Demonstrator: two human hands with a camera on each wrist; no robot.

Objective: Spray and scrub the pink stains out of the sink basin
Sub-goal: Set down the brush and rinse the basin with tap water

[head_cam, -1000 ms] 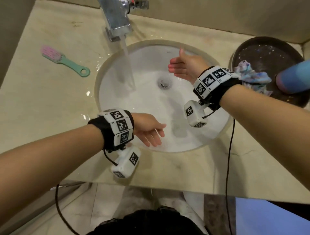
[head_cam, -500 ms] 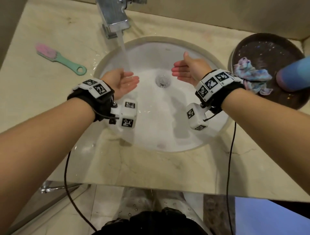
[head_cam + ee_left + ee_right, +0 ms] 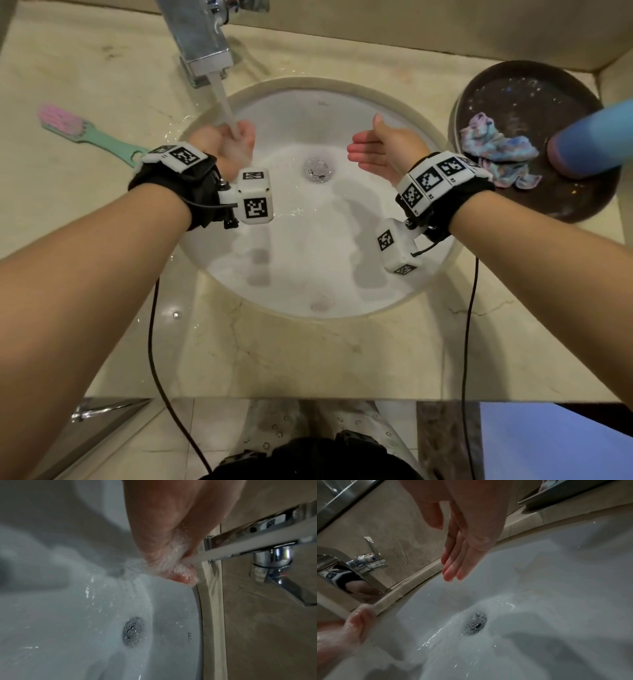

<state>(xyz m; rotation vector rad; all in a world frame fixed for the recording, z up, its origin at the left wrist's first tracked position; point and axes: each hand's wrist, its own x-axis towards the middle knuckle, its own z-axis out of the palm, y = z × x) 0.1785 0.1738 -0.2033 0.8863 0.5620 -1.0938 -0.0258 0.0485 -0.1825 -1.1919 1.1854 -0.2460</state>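
Sink basin (image 3: 308, 267), white and round, sits sunk into the beige stone tabletop (image 3: 291, 359) at the centre of the head view, with its metal drain (image 3: 318, 169) a little toward 12 o'clock from the middle. A faint pinkish spot (image 3: 320, 303) shows on the wall of the bowl at 6 o'clock; its edges are too soft to say more. The faucet (image 3: 202, 41) stands at 11 o'clock on the rim and a stream of water (image 3: 224, 106) runs from it.

The left hand (image 3: 227, 147) is at 10 o'clock inside the bowl, palm up and loosely cupped directly under the stream, grasping nothing; in the left wrist view water foams over its fingers (image 3: 181, 574) and spills down toward the drain. The right hand (image 3: 383, 149) hovers at 2 o'clock over the bowl, fingers straight and together, thumb raised, released and apart from the water, holding nothing.

On the tabletop at 9 o'clock, well clear of the rim, lies a scrub brush (image 3: 85, 133) with pink bristles and a green handle. At 3 o'clock a dark round tray (image 3: 534, 102) holds a crumpled multicoloured cloth (image 3: 496, 150) and, just beside it, a blue bottle (image 3: 596, 137) with a pinkish end.
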